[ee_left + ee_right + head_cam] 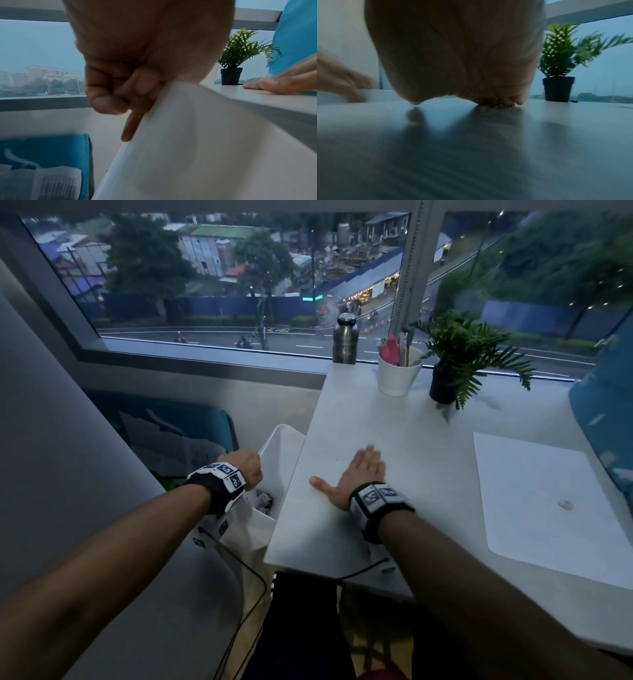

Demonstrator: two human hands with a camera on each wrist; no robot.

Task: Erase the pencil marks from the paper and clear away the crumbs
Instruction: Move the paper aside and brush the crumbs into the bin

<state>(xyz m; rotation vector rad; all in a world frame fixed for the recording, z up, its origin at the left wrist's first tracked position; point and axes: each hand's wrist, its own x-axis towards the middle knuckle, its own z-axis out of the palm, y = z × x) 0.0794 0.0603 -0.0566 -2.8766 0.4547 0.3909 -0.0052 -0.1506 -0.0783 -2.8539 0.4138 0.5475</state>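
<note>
A white sheet of paper lies on the right of the white table, with a small pale lump on it, perhaps an eraser. My right hand lies flat, palm down, on the tabletop near its left edge, fingers straight; small crumbs show under the palm in the right wrist view. My left hand grips the rim of a white bin held against the table's left edge. In the left wrist view the curled fingers pinch the bin wall.
At the table's back stand a steel bottle, a white cup of pens and a potted fern. A blue cloth thing sits at far right. Crumpled paper lies inside the bin. A teal box with papers is beyond it.
</note>
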